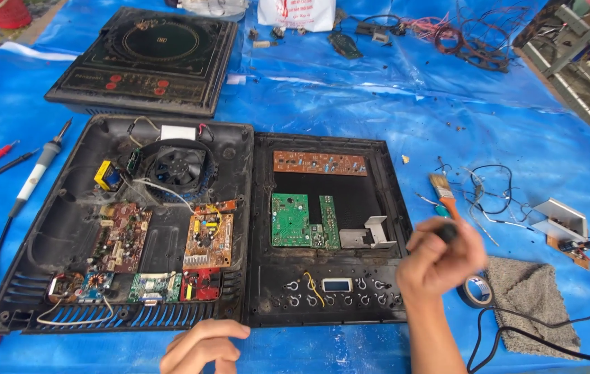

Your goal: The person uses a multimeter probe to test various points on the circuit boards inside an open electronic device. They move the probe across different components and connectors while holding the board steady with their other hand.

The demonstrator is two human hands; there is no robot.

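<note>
Daylit blue tarpaulin point(392, 104) covers the ground, metal frame point(578, 62) beside it

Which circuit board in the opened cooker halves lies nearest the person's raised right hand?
The green board in the right half, the greenest and closest to the right hand; the brown strip board sits farther up.

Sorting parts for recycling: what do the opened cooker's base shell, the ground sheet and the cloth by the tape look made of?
Base shell: looks like moulded black plastic, matte, dusty, with slotted vents. Ground sheet: likely blue plastic tarpaulin, glossy and creased. Cloth: grey, fuzzy pile, probably microfibre or terry.
</note>
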